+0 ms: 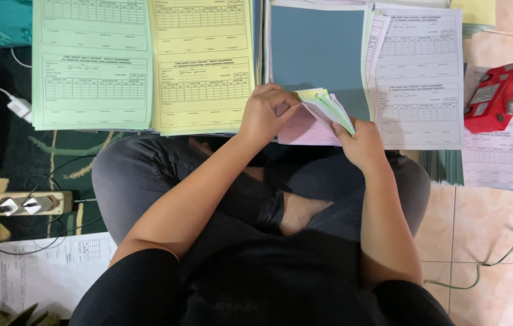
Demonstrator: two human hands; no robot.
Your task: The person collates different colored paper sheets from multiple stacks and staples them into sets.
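Observation:
I sit cross-legged on the floor in grey trousers. My right hand (362,142) grips a thin fanned bundle of coloured sheets (327,107), white, pink, yellow and green, by its lower corner. My left hand (263,113) pinches the bundle's left edge, fingers curled over it. Both hands are held above a pink sheet (302,131) and a blue-grey sheet (318,51) lying in front of my knees.
Stacks of printed forms lie ahead: green (90,63), yellow (203,66), white (419,78). A red stapler-like tool (496,96) sits on paper at right. A power strip (30,203) with cables is at left, a white sheet (51,271) lower left, and a green cable (479,268) on the tiles.

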